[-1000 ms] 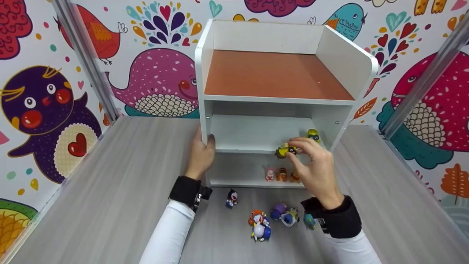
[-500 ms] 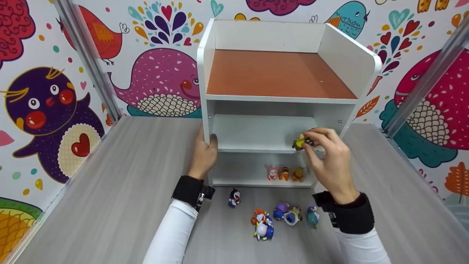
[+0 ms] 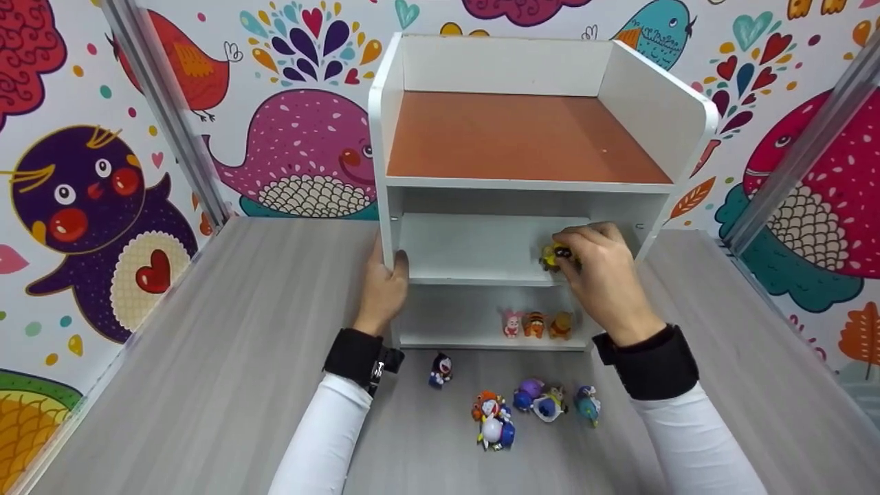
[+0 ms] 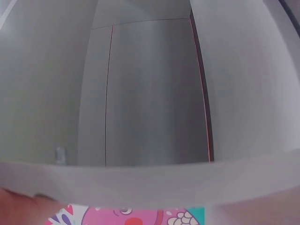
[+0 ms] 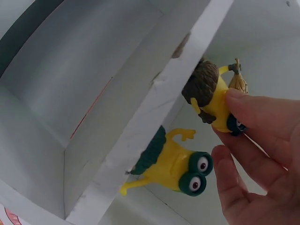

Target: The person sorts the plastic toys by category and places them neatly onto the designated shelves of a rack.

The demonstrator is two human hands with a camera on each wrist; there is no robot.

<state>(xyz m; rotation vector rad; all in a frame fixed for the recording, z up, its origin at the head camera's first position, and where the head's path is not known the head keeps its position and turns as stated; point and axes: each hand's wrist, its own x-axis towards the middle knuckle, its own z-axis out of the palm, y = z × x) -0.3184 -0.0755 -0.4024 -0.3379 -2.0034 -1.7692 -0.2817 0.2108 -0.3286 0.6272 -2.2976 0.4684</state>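
Note:
My right hand [image 3: 608,285] pinches a yellow minion figure [image 5: 215,96] with a brown skirt between thumb and fingers, inside the middle compartment of a white shelf unit [image 3: 529,183]. In the right wrist view, the figure's feet are at the middle shelf board [image 5: 150,112]; contact is hard to tell. A second minion figure [image 5: 171,161], with green goggles, stands on that board beside my fingertips; the hand hides it in the head view. My left hand [image 3: 381,292] grips the front edge of the unit's left side panel, thumb in front, its other fingers mostly hidden.
A piglet [image 3: 511,323], a tiger [image 3: 534,324] and a bear figure [image 3: 560,325] line the bottom shelf. On the grey floor [image 3: 275,309] before the unit lie a penguin-like figure [image 3: 441,370], a clustered white-and-blue figure [image 3: 493,432], a purple one [image 3: 528,394] and a teal one [image 3: 588,404].
My right hand has moved right, then forward into the middle compartment, carrying the brown-skirted minion figure to the shelf board. The left hand keeps its grip on the side panel.

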